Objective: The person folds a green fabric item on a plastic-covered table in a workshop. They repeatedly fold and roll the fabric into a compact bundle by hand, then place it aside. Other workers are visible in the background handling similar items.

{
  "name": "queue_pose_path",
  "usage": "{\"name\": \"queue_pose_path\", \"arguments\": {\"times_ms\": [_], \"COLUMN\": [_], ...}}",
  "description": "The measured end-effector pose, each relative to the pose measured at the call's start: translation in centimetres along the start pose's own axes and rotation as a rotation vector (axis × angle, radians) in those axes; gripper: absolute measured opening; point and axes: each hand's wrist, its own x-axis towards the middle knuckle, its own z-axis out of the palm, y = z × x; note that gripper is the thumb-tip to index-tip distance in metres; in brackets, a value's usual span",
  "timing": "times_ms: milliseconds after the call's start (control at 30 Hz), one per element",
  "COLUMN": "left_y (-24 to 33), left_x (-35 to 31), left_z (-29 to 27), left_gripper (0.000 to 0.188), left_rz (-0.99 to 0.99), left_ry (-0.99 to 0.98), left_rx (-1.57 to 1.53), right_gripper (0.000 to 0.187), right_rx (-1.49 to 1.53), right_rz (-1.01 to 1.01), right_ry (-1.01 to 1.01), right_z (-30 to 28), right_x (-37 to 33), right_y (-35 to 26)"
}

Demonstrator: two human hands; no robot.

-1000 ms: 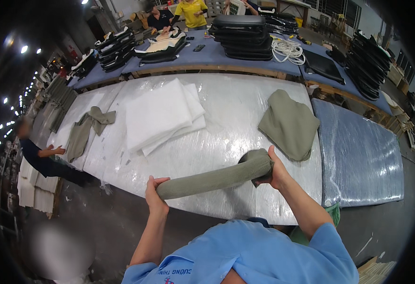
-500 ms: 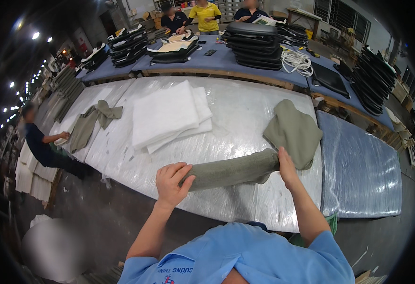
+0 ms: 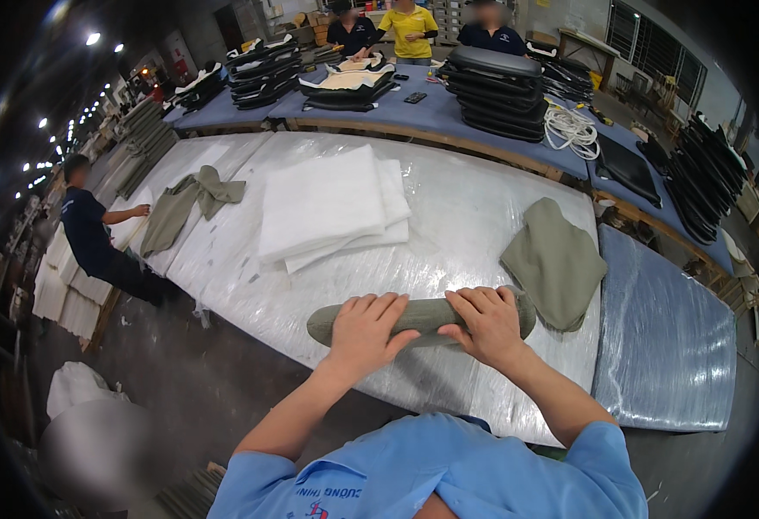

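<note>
Brought left hand (image 3: 369, 330) and right hand (image 3: 488, 329) inward since half a second ago, both part-curled, gripping green cloth-covered roll (image 3: 428, 317) from above | held over glossy, film-wrapped worktop (image 3: 475, 208), cannot tell if touching | beyond, slack green cloth (image 3: 557, 268), fluffy white sheets (image 3: 323, 203) | farther, blue worktop (image 3: 427, 114) bearing piled black cushions (image 3: 495, 95)

Wide Eye Looks Down From Head Height

Over there, the left fisheye of a worn pair faces down and forward past the blue shirt (image 3: 431, 463), close above the green roll (image 3: 423, 317); the plastic-wrapped desk (image 3: 470, 203) spreads beyond, the person in yellow (image 3: 411, 39) small and distant near the top edge.
</note>
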Motion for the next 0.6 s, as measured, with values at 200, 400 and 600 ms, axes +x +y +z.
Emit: {"name": "queue_pose_path", "arguments": {"times_ms": [200,400,600], "left_y": [-0.7,-7.9,-3.9], "left_x": [1.3,4.7,4.8], "left_z": [1.9,3.9,11.1], "left_gripper": [0.044,0.027,0.062], "left_rz": [0.014,0.132,-0.604], "left_ry": [0.058,0.188,0.350], "left_rx": [-0.019,-0.110,-0.537], "right_gripper": [0.048,0.047,0.031], "right_rx": [0.021,0.134,0.895], "right_rz": [-0.017,0.159,0.686], "right_ry": [-0.082,-0.368,-0.446], "right_z": [0.2,-0.7,4.0], "right_x": [0.6,4.6,2.7], "right_y": [0.3,-3.8,-0.2]}}
